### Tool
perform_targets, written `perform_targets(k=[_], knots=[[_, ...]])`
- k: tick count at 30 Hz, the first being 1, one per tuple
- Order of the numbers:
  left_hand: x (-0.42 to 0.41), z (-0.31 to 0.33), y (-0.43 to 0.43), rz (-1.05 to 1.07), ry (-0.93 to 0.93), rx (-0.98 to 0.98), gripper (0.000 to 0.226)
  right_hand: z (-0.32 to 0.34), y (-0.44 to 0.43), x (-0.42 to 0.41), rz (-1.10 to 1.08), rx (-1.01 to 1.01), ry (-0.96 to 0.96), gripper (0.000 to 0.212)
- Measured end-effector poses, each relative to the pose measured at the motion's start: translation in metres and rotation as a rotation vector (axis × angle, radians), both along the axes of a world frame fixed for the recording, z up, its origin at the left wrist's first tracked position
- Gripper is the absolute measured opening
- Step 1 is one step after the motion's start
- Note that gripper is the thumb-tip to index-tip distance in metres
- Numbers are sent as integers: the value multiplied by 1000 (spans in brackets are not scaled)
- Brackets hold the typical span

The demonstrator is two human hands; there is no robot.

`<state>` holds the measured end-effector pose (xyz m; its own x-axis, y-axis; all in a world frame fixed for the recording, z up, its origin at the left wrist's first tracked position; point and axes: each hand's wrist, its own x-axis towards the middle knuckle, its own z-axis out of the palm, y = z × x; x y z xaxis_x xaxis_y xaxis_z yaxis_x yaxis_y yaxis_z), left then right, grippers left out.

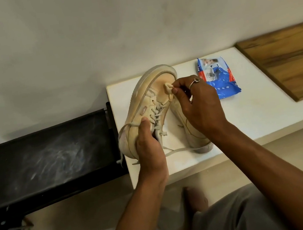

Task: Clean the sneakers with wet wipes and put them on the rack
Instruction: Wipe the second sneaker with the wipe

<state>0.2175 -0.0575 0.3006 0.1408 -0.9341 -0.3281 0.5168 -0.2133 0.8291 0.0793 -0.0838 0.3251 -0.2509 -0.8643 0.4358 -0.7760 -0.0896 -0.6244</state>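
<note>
Black rack, dusty smeared top, sits at 9 o'clock of the white surface, against its edge. Wood-grain board lies at 2 o'clock. Beige sneaker, scuffed, thick pale sole, laces loose, is tilted toe-up over the surface's 9 o'clock side; L hand fingers clamped round its heel end. The 2nd sneaker lies on the surface, partly hidden by R hand. Blue crinkly wipes pack at 1 o'clock. R fingers pinch a small balled wet wipe against the toe.

Pale wall, white ledge, beige floor.
</note>
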Motion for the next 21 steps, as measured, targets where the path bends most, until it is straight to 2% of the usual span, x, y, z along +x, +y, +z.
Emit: perform_targets(k=[3, 8, 12, 14, 18, 21], knots=[[-3, 0, -2, -3, -4, -10, 37, -4, -3, -4, 16, 15, 74, 20], [-5, -2, 6, -87, -89, 62, 13, -9, -5, -3, 43, -4, 172, 21], [-7, 3, 12, -168, -82, 68, 37, -5, -9, -5, -34, -71, 165, 20], [-8, 8, 14, -158, -98, 79, 29, -3, -11, -5, -52, -95, 151, 21], [-6, 12, 18, -132, -113, 140, 18, -5, -7, 2, 150, 20, 276, 18], [-7, 13, 20, -145, -135, 141, 26, -3, -9, -2, 67, -12, 314, 19]])
